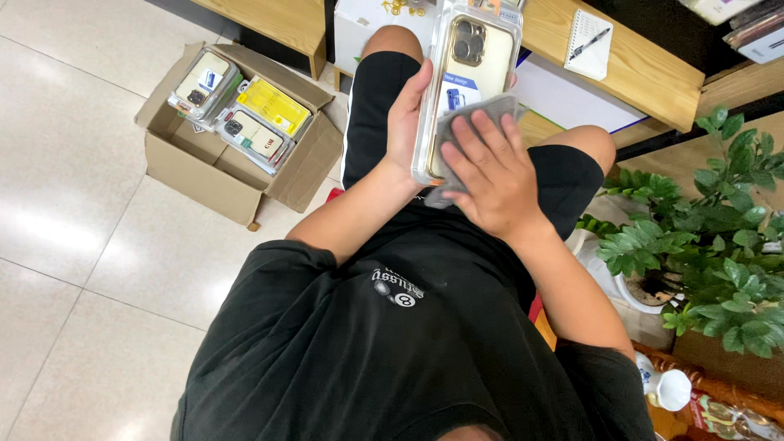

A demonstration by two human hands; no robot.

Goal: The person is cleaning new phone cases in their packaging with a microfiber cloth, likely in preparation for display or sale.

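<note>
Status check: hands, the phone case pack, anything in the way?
Left hand grips clear phone case pack by its edge. Right hand presses grey cloth on its front. Nothing blocking; cardboard box apart on floor.

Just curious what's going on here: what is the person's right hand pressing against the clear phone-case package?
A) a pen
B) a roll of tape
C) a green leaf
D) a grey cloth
D: the right hand presses a grey cloth flat against the package, which the left hand holds.
</note>
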